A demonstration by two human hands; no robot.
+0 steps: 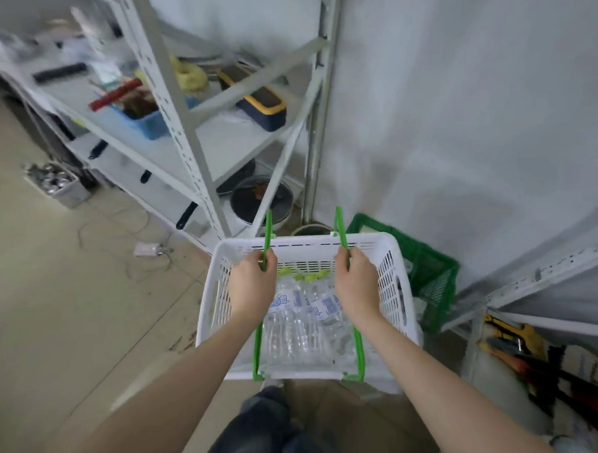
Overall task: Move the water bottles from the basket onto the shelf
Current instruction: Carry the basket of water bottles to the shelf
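A white plastic basket (pixel 389 280) with two green handles hangs in front of me above the floor. Several clear water bottles (pixel 302 325) with yellow-green caps and blue labels lie inside it, partly hidden by my forearms. My left hand (pixel 250 283) is closed around the left green handle (pixel 266 234). My right hand (pixel 356 280) is closed around the right green handle (pixel 340 228). A white metal shelf unit (pixel 187 128) stands ahead to the left, its boards holding tools and boxes.
On the shelf sit a blue bin (pixel 145 121), a yellow-and-navy case (pixel 261 106) and a black pot (pixel 260 199) lower down. A green crate (pixel 426 272) stands right of the basket by the white wall. Another shelf (pixel 533 284) with tools is at right. Cables lie on the floor.
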